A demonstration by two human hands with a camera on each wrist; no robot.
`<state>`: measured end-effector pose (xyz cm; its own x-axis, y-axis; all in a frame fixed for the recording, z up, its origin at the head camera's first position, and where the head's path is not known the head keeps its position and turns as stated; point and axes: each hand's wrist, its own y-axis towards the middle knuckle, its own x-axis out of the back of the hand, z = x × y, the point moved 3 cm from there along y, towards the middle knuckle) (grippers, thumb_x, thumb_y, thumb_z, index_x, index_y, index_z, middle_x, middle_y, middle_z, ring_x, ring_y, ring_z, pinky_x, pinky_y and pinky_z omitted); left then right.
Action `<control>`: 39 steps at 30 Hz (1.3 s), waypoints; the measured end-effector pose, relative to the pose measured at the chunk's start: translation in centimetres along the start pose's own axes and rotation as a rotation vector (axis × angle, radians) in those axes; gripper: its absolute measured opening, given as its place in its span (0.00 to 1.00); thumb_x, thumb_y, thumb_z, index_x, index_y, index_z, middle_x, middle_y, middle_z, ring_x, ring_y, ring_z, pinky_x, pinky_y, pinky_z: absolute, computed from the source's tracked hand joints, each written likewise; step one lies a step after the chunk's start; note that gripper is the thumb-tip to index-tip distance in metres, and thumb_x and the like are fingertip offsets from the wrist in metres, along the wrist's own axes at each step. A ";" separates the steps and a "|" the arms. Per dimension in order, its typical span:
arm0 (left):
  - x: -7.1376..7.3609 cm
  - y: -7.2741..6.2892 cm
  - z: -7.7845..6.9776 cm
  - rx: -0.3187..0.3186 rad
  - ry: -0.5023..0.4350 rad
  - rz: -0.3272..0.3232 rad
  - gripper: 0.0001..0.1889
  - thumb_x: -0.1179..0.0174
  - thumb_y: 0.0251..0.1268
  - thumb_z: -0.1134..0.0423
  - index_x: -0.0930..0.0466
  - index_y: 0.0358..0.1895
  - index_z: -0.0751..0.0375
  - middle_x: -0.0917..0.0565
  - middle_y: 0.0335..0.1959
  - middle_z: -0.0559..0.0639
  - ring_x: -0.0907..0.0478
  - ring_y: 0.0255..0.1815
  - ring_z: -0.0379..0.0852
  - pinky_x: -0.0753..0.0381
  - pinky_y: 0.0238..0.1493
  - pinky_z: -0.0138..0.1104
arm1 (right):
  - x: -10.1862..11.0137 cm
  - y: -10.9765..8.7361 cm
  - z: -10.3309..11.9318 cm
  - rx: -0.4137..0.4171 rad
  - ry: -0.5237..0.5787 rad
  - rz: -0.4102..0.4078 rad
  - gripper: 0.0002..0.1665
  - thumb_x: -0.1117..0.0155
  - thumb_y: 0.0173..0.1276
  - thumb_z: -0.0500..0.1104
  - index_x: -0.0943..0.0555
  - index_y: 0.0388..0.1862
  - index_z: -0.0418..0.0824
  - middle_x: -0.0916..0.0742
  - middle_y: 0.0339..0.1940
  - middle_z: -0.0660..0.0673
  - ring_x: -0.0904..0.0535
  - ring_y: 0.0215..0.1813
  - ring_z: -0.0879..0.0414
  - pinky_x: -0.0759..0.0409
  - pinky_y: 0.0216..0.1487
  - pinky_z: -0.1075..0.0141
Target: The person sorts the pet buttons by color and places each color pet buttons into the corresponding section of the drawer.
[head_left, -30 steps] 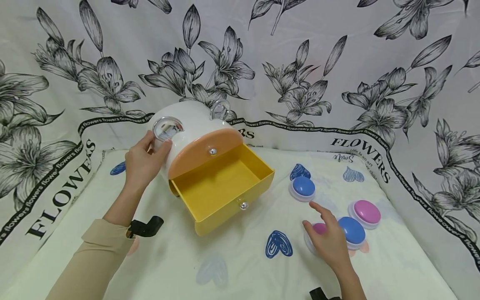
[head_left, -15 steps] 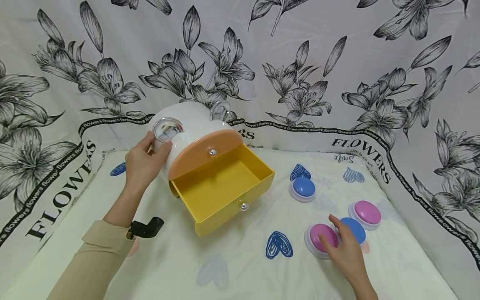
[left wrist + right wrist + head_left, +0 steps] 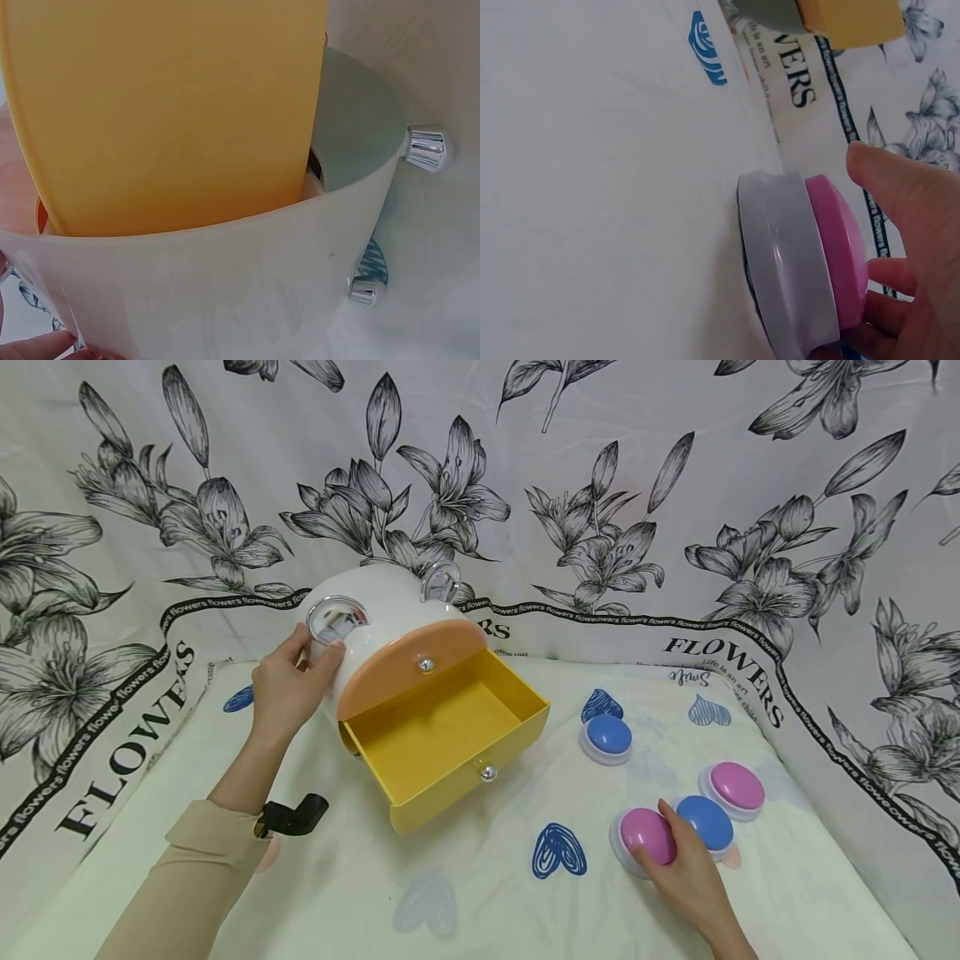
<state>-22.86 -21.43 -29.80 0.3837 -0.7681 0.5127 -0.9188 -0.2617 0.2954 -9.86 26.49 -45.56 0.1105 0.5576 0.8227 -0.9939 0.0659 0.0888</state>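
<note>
A white domed drawer box (image 3: pixel 375 589) with silver-rimmed eyes and an orange front panel (image 3: pixel 408 660) stands left of centre, its yellow drawer (image 3: pixel 442 727) pulled out and bare inside. My left hand (image 3: pixel 288 685) holds the box's left side by the eye, thumb in front and fingers at the side. In the left wrist view, the drawer's yellow underside (image 3: pixel 165 120) juts from the white shell (image 3: pixel 202 292). At the right, my right hand (image 3: pixel 693 872) spreads over a pink push button (image 3: pixel 647 835) on a white base. Its thumb (image 3: pixel 885 172) stands apart from the dome in the right wrist view.
A blue button (image 3: pixel 703 822) lies right beside the pink one, with another pink button (image 3: pixel 737 785) behind it. A second blue button (image 3: pixel 609 735) sits nearer the drawer. White cloth (image 3: pixel 337 893) with printed hearts covers the surface, and a floral curtain (image 3: pixel 570 410) rises behind.
My right hand has moved right and down from beside the nearer blue button to the pink button, its fingers lowering onto it. My left hand and the drawer box stay put.
</note>
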 end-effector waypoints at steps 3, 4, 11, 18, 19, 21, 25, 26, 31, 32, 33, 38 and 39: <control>0.0 0.1 0.0 -0.006 0.006 -0.001 0.32 0.48 0.61 0.43 0.33 0.64 0.58 0.35 0.67 0.54 0.32 0.62 0.57 0.27 0.55 0.48 | -0.2 0.0 0.0 0.022 -0.017 0.004 0.48 0.30 0.54 0.48 0.41 0.67 0.29 0.29 0.60 0.29 0.32 0.59 0.35 0.28 0.55 0.42; 0.0 0.1 0.0 -0.004 0.006 0.000 0.32 0.48 0.61 0.43 0.33 0.65 0.58 0.35 0.67 0.54 0.32 0.62 0.57 0.27 0.55 0.48 | -0.3 -0.1 0.1 0.027 -0.022 0.007 0.49 0.30 0.53 0.48 0.42 0.67 0.29 0.29 0.60 0.29 0.32 0.59 0.35 0.28 0.54 0.42; 0.0 0.0 0.1 -0.003 0.006 0.002 0.33 0.48 0.61 0.43 0.35 0.66 0.58 0.36 0.67 0.54 0.32 0.62 0.57 0.27 0.55 0.48 | -0.4 -0.2 0.2 0.055 -0.041 -0.026 0.46 0.27 0.50 0.42 0.38 0.64 0.28 0.27 0.57 0.28 0.31 0.57 0.35 0.27 0.52 0.42; 0.0 0.0 0.0 -0.007 0.007 0.003 0.33 0.48 0.62 0.43 0.36 0.66 0.58 0.37 0.67 0.54 0.33 0.63 0.56 0.27 0.55 0.48 | -0.3 -0.2 0.0 -0.003 -0.040 -0.012 0.44 0.28 0.51 0.45 0.36 0.63 0.31 0.27 0.58 0.30 0.31 0.57 0.36 0.27 0.53 0.42; 0.0 0.1 0.0 -0.009 0.006 0.003 0.33 0.47 0.62 0.44 0.35 0.66 0.58 0.37 0.67 0.54 0.34 0.64 0.56 0.27 0.55 0.48 | -0.3 -0.2 0.0 -0.009 -0.038 -0.008 0.44 0.28 0.51 0.46 0.36 0.63 0.31 0.28 0.58 0.30 0.31 0.57 0.36 0.27 0.53 0.42; 0.0 0.1 0.0 -0.012 0.002 0.002 0.32 0.47 0.62 0.44 0.35 0.65 0.59 0.36 0.67 0.54 0.34 0.64 0.55 0.28 0.56 0.48 | -0.2 -0.2 0.1 -0.021 -0.037 0.002 0.44 0.29 0.52 0.48 0.36 0.63 0.32 0.28 0.58 0.30 0.31 0.57 0.36 0.27 0.53 0.42; 0.0 0.1 0.0 -0.011 0.000 0.003 0.33 0.47 0.62 0.44 0.36 0.66 0.58 0.37 0.67 0.54 0.35 0.65 0.54 0.28 0.56 0.48 | -0.1 -0.2 0.2 -0.020 -0.027 -0.003 0.44 0.29 0.52 0.50 0.35 0.63 0.32 0.27 0.58 0.31 0.31 0.57 0.36 0.26 0.53 0.42; 0.0 0.1 0.0 -0.011 0.000 0.003 0.33 0.47 0.62 0.44 0.36 0.66 0.58 0.37 0.67 0.54 0.34 0.64 0.54 0.28 0.56 0.48 | -0.1 -0.1 0.3 -0.022 -0.025 -0.004 0.44 0.29 0.52 0.51 0.35 0.63 0.33 0.27 0.58 0.31 0.31 0.57 0.36 0.26 0.53 0.42; 0.0 0.1 -0.1 -0.012 0.002 0.002 0.33 0.48 0.62 0.43 0.37 0.66 0.58 0.37 0.67 0.54 0.33 0.63 0.56 0.27 0.55 0.48 | 0.2 0.5 0.8 0.005 -0.003 -0.034 0.44 0.29 0.53 0.53 0.35 0.64 0.35 0.26 0.58 0.33 0.31 0.57 0.38 0.26 0.52 0.43; 0.0 0.1 -0.1 -0.012 0.002 0.001 0.33 0.48 0.62 0.43 0.37 0.66 0.58 0.36 0.67 0.54 0.33 0.63 0.56 0.27 0.55 0.48 | 0.3 0.7 0.9 0.009 0.001 -0.035 0.44 0.29 0.53 0.53 0.35 0.64 0.35 0.27 0.59 0.34 0.31 0.58 0.38 0.26 0.52 0.43; 0.0 0.1 -0.1 -0.011 0.002 0.001 0.33 0.48 0.62 0.43 0.37 0.66 0.58 0.36 0.67 0.54 0.32 0.63 0.56 0.27 0.55 0.48 | 0.4 0.9 1.1 0.019 0.002 -0.045 0.44 0.29 0.53 0.53 0.35 0.63 0.36 0.26 0.58 0.34 0.31 0.57 0.39 0.26 0.52 0.43; 0.1 0.0 -0.1 -0.010 0.006 0.002 0.33 0.48 0.62 0.43 0.35 0.66 0.58 0.35 0.66 0.56 0.30 0.60 0.59 0.26 0.53 0.49 | 0.6 1.8 2.1 0.099 0.002 -0.091 0.43 0.26 0.50 0.50 0.32 0.62 0.35 0.25 0.57 0.35 0.29 0.55 0.40 0.25 0.50 0.43; 0.1 0.0 -0.1 -0.009 0.008 0.003 0.33 0.48 0.62 0.43 0.35 0.65 0.59 0.34 0.66 0.56 0.30 0.60 0.59 0.25 0.53 0.49 | 0.6 2.0 2.3 0.116 0.001 -0.102 0.43 0.26 0.49 0.49 0.32 0.61 0.35 0.24 0.56 0.35 0.28 0.55 0.40 0.24 0.50 0.44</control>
<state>-22.78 -21.39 -29.68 0.3819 -0.7643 0.5196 -0.9190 -0.2541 0.3015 -11.80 25.08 -43.60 0.2107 0.5537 0.8056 -0.9714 0.0262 0.2360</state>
